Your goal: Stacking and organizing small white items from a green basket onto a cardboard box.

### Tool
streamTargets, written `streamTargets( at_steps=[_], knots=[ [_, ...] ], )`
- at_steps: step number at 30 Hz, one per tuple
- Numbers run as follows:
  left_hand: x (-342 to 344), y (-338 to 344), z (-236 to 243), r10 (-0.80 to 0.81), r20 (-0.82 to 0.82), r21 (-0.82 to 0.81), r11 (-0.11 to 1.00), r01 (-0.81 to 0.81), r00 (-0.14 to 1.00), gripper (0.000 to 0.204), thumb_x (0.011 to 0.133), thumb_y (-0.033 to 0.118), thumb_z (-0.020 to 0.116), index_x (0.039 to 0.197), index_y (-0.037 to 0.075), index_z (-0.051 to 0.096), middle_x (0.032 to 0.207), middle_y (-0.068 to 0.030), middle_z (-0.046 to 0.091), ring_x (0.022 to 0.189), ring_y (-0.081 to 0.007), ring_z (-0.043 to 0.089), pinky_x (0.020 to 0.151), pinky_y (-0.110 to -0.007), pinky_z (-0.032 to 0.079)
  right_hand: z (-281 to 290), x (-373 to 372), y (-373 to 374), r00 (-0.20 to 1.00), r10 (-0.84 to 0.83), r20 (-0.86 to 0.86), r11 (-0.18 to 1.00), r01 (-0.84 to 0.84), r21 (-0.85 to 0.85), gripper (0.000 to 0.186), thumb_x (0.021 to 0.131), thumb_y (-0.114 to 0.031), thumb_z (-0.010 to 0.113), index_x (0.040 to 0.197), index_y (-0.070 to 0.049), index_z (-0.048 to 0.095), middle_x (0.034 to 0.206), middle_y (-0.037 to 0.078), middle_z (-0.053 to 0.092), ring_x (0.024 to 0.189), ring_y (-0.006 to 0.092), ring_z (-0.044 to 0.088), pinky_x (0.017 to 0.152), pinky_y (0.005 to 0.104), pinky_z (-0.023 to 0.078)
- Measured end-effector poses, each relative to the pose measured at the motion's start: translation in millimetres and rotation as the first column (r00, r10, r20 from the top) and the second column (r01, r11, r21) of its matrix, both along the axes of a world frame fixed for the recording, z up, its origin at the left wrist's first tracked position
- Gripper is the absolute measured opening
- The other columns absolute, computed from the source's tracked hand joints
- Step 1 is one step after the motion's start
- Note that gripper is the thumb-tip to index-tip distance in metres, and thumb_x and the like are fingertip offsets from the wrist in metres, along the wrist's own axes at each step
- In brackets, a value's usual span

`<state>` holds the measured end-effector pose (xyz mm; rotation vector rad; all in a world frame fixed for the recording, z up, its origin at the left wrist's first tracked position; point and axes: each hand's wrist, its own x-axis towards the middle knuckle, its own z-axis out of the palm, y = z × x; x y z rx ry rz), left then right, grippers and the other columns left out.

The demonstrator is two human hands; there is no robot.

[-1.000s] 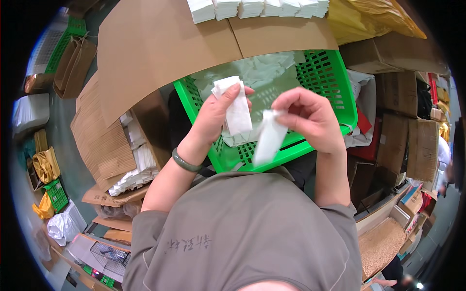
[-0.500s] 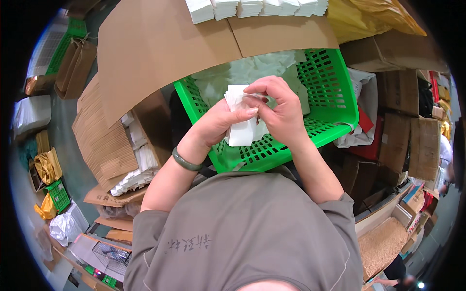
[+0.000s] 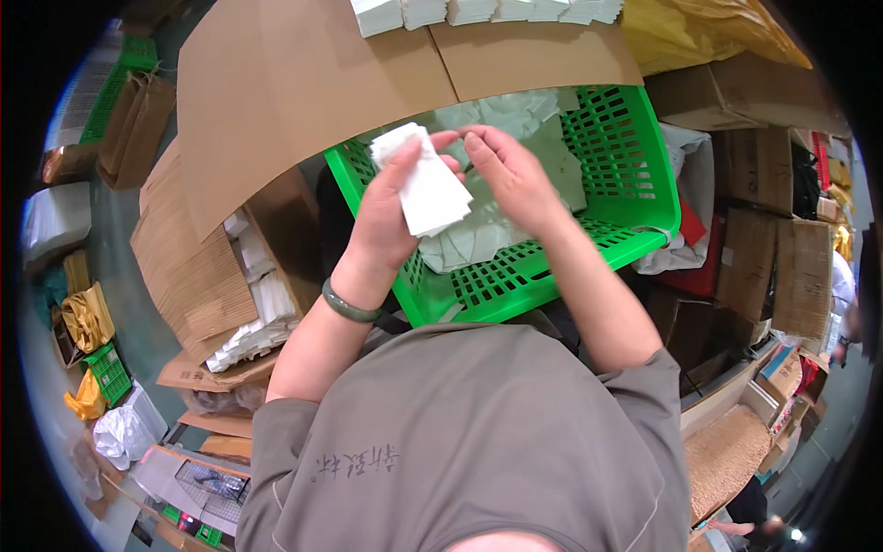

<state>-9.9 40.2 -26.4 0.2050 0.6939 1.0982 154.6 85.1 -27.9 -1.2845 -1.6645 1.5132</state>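
Observation:
My left hand (image 3: 384, 210) is closed round a small stack of white paper slips (image 3: 432, 191), its thumb on top. The slips are slightly fanned at the lower end and tilt to the right. Close beside it, my right hand (image 3: 517, 179) has its thumb and index finger together near the left fingertips; whatever may be between them is too small to see. Both hands are above a green plastic basket (image 3: 635, 175) with slotted walls. Many loose white paper pieces (image 3: 478, 241) lie in the basket.
A large cardboard sheet (image 3: 303, 83) overhangs the basket's far side, with stacked white paper bundles (image 3: 474, 11) on it. To the left, an open carton (image 3: 285, 216) holds more white bundles. Yellow plastic (image 3: 708, 32) and brown boxes (image 3: 750, 258) stand on the right.
My left hand has moved up and left, turning the stack so its broad face shows. My right hand has come off the stack and shifted slightly up and left.

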Motion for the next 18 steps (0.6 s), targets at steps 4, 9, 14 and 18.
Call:
streamTargets(
  at_steps=[4,9,14,18],
  knots=[
    [-7,-2,-2,0.102,0.257,0.117,0.984,-0.136,0.961,0.053,0.095,0.037,0.046,0.128,-0.004,0.043,0.092,-0.0087,0.062,0.085,-0.0202,0.063,0.077,-0.033,0.053,-49,27,38,0.671,0.471,0.573,0.881,-0.398,-0.257,0.036,0.087,-0.033,0.060,0.109,-0.004,0.061,0.101,0.014,0.065,0.093,0.0274,0.062,0.083,0.0370,0.047],
    [-2,-1,6,0.146,0.242,0.068,0.984,-0.166,0.959,0.053,0.096,0.038,0.046,0.127,-0.005,0.046,0.098,-0.0087,0.060,0.093,-0.0189,0.060,0.086,-0.034,0.050,-152,46,11,0.138,0.731,0.668,0.554,-0.691,-0.463,0.046,0.076,-0.035,0.070,0.109,-0.005,0.062,0.105,0.015,0.065,0.099,0.0323,0.061,0.085,0.0407,0.049],
    [-1,-4,2,0.210,0.113,0.063,0.974,-0.217,0.971,0.052,0.095,0.037,0.047,0.128,-0.003,0.047,0.097,-0.0052,0.059,0.090,-0.0160,0.060,0.084,-0.030,0.050,-189,46,-17,0.081,0.643,0.762,0.573,-0.710,-0.408,0.050,0.070,-0.039,0.073,0.107,-0.006,0.065,0.104,0.016,0.065,0.100,0.0330,0.061,0.088,0.0410,0.048],
    [2,-3,-1,0.074,0.027,0.174,0.982,-0.078,0.997,0.053,0.095,0.032,0.048,0.133,-0.005,0.040,0.096,-0.0047,0.058,0.098,-0.0160,0.056,0.083,-0.030,0.050,-272,74,-29,0.151,0.709,0.688,0.559,-0.715,-0.419,0.050,0.067,-0.039,0.074,0.103,-0.006,0.066,0.101,0.017,0.065,0.099,0.0315,0.061,0.088,0.0397,0.048]
  ],
)
